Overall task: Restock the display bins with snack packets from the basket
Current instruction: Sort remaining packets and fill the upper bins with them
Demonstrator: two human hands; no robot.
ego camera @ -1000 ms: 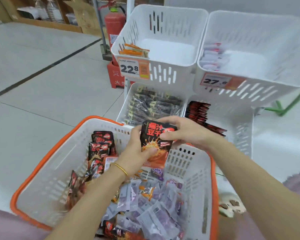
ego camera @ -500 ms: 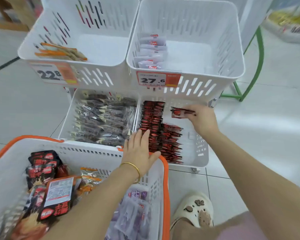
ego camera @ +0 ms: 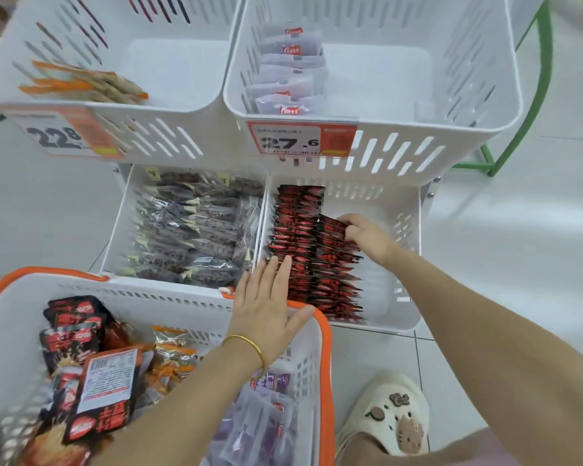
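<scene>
While the left hand (ego camera: 266,307) lay flat, fingers straight, on the orange rim of the basket (ego camera: 326,358), the right hand (ego camera: 367,237) was inside the lower right bin (ego camera: 407,210), its fingers curled round a red packet (ego camera: 332,226) at the far end of a row of like packets (ego camera: 334,280). More red packets (ego camera: 71,334) lay in the basket.

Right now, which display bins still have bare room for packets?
Free: upper-right bin, right of its white packets; upper-left bin, beside the orange packets; a strip right of the red packets by the right hand. The dark-packet bin is packed.
</scene>
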